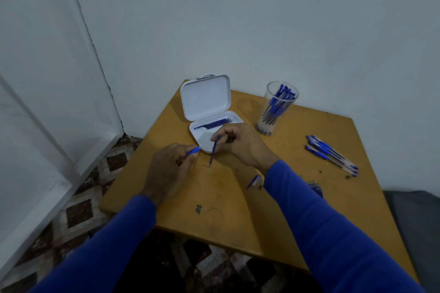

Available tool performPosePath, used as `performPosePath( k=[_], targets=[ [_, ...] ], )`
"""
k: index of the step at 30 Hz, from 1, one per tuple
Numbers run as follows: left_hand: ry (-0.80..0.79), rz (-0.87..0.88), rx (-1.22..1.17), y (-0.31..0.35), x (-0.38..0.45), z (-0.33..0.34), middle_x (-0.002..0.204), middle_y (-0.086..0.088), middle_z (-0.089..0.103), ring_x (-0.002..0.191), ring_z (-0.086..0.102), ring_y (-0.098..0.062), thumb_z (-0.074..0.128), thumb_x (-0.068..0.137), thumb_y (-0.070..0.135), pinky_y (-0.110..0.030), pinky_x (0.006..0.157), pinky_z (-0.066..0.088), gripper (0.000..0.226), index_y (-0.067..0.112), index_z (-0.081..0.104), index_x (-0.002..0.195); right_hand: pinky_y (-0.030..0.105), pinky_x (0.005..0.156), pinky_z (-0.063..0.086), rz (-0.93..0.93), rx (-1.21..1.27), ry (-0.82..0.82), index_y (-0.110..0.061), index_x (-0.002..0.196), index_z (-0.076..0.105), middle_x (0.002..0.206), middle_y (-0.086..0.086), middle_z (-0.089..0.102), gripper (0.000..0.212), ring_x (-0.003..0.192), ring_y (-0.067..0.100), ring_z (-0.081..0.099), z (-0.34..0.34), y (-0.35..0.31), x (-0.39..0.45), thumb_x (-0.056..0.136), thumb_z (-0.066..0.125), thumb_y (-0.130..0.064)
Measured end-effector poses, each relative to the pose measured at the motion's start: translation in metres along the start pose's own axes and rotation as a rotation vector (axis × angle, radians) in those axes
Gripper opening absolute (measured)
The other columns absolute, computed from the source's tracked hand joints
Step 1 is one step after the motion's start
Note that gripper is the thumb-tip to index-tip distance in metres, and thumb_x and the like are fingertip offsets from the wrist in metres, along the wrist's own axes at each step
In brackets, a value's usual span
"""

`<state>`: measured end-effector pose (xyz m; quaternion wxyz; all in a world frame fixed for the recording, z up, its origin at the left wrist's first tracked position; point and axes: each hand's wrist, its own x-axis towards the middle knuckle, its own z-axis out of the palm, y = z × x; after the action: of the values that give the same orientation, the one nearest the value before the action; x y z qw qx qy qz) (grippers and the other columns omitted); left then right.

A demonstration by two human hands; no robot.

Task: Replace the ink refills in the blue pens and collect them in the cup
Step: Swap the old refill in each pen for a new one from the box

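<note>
**Refill in your right hand, pen part in your left**

Under your right forearm, two small items are partly covered: a short blue pen piece (254,181) on its left side and a dark cluster of parts (315,187) on its right side. You cannot tell what the cluster is made of. Your left hand (170,169) curls round a blue pen part (195,150); only its tip shows past the fingers, so the rest of it cannot be assessed. Your right hand (240,144) pinches a thin blue refill (212,153) near its top, with the lower end pointing down at the wooden table (223,221); whether the tip touches the surface is unclear.

Just beyond both hands sits a white case (207,104), lid open and standing up, with several dark blue refills (214,123) lying along the far side of its tray. Your right hand hides the tray's near right corner. A clear cup (277,108) stands to the right of the case, holding a bunch of blue pens (278,102) leaning inside it. More blue pens, clear-barrelled with blue caps, lie side by side (332,156) near the right table edge. A small hash mark (198,209) is drawn on the tabletop between your sleeves.
</note>
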<state>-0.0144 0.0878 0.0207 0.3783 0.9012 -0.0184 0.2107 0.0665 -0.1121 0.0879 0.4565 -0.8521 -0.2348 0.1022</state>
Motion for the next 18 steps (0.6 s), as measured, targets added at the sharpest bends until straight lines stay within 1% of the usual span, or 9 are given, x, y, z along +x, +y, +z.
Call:
performPosePath(
  k=[1, 2, 4, 6, 8, 10, 13, 16, 18],
  targets=[
    [-0.01, 0.01, -0.004, 0.004, -0.002, 0.002, 0.082, 0.017, 0.062, 0.08, 0.057, 0.008, 0.068, 0.096, 0.026, -0.003, 0.068, 0.038, 0.02, 0.021, 0.076, 0.113, 0.031, 0.089, 0.057, 0.012, 0.042, 0.038, -0.01, 0.094, 0.074, 0.08, 0.004, 0.076, 0.013, 0.086, 0.016, 0.071, 0.001, 0.003, -0.009, 0.084, 0.077, -0.002],
    [-0.018, 0.018, -0.012, 0.008, -0.005, 0.004, 0.082, 0.018, 0.062, 0.079, 0.058, 0.006, 0.068, 0.096, 0.026, -0.005, 0.066, 0.039, 0.02, 0.021, 0.076, 0.114, 0.028, 0.08, 0.057, 0.018, 0.09, 0.081, -0.01, 0.093, 0.073, 0.077, 0.004, 0.073, 0.011, 0.079, 0.015, 0.069, 0.002, 0.006, -0.017, 0.085, 0.078, -0.005],
    [-0.027, 0.038, -0.047, 0.017, -0.01, 0.009, 0.082, 0.02, 0.061, 0.077, 0.059, 0.001, 0.069, 0.095, 0.025, -0.011, 0.064, 0.042, 0.021, 0.021, 0.076, 0.115, 0.019, 0.058, 0.048, 0.035, 0.177, 0.169, -0.007, 0.092, 0.069, 0.071, 0.008, 0.063, 0.007, 0.065, 0.011, 0.057, 0.003, 0.007, -0.036, 0.09, 0.076, -0.009],
    [-0.038, 0.058, -0.096, 0.027, -0.015, 0.015, 0.082, 0.021, 0.061, 0.077, 0.06, 0.0, 0.071, 0.094, 0.023, -0.012, 0.064, 0.044, 0.022, 0.021, 0.075, 0.116, 0.018, 0.05, 0.041, 0.052, 0.23, 0.244, -0.009, 0.088, 0.067, 0.068, 0.005, 0.056, 0.007, 0.06, 0.008, 0.05, 0.003, 0.009, -0.054, 0.094, 0.071, -0.01],
    [-0.056, 0.073, -0.14, 0.038, -0.021, 0.023, 0.083, 0.022, 0.062, 0.08, 0.061, 0.003, 0.071, 0.094, 0.023, -0.008, 0.066, 0.041, 0.021, 0.021, 0.076, 0.115, 0.026, 0.048, 0.045, 0.078, 0.282, 0.304, -0.01, 0.086, 0.065, 0.069, 0.003, 0.054, 0.011, 0.06, 0.012, 0.05, 0.002, 0.015, -0.071, 0.096, 0.069, -0.01],
    [-0.071, 0.071, -0.194, 0.047, -0.026, 0.032, 0.09, 0.02, 0.067, 0.084, 0.064, 0.0, 0.072, 0.093, 0.024, -0.013, 0.07, 0.048, 0.019, 0.024, 0.076, 0.112, 0.034, 0.047, 0.05, 0.12, 0.336, 0.358, -0.003, 0.091, 0.062, 0.072, 0.011, 0.058, 0.011, 0.061, 0.02, 0.055, 0.0, 0.02, -0.084, 0.098, 0.066, -0.01],
    [-0.101, 0.066, -0.229, 0.06, -0.032, 0.045, 0.096, 0.014, 0.072, 0.089, 0.066, -0.004, 0.072, 0.093, 0.025, -0.023, 0.077, 0.055, 0.02, 0.025, 0.076, 0.112, 0.032, 0.047, 0.054, 0.174, 0.421, 0.419, 0.009, 0.099, 0.055, 0.081, 0.028, 0.066, 0.017, 0.064, 0.023, 0.063, -0.003, 0.026, -0.098, 0.102, 0.059, -0.007],
    [-0.122, 0.098, -0.197, 0.07, -0.035, 0.055, 0.091, 0.011, 0.071, 0.084, 0.065, -0.005, 0.071, 0.094, 0.027, -0.028, 0.074, 0.056, 0.02, 0.023, 0.077, 0.113, 0.035, 0.052, 0.056, 0.226, 0.5, 0.473, 0.008, 0.103, 0.054, 0.083, 0.022, 0.072, 0.018, 0.067, 0.028, 0.066, -0.008, 0.026, -0.108, 0.103, 0.057, -0.01],
    [-0.137, 0.106, -0.192, 0.075, -0.036, 0.059, 0.086, 0.013, 0.069, 0.079, 0.063, -0.006, 0.071, 0.094, 0.027, -0.027, 0.069, 0.054, 0.02, 0.025, 0.076, 0.113, 0.036, 0.054, 0.058, 0.262, 0.51, 0.503, 0.005, 0.106, 0.055, 0.083, 0.018, 0.074, 0.019, 0.067, 0.029, 0.068, -0.012, 0.025, -0.114, 0.104, 0.057, -0.014]
  ],
)
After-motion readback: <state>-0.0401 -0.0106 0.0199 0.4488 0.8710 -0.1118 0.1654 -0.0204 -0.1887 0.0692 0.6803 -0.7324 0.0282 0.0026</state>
